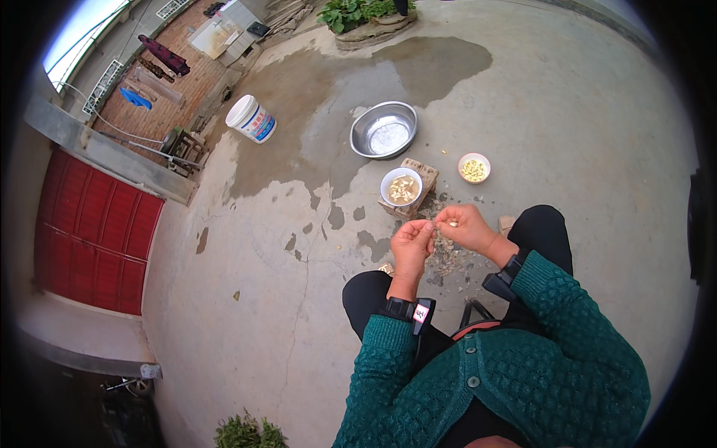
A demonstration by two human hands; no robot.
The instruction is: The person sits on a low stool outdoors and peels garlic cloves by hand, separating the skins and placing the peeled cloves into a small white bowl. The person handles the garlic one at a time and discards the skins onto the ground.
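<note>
My left hand (411, 249) and my right hand (466, 228) meet at their fingertips over the ground between my knees. A small pale piece (452, 224), perhaps a garlic clove or a kernel, shows in my right fingers. The left thumb and finger are pinched together; whatever lies between them is too small to tell. Just beyond the hands, a white bowl (401, 186) of cloudy liquid with pale pieces stands on a block-like support (421, 171). A smaller bowl with a reddish rim (474, 168) holds yellowish pieces. Thin skins or scraps (448, 255) lie beneath my hands.
Beyond the bowls, a metal basin (384, 130) rests on wet concrete. A white plastic bucket (251, 119) stands farther left. A small block (506, 224) lies beside my right knee, another (386, 269) by my left. Green plants (250, 431) show at the bottom edge.
</note>
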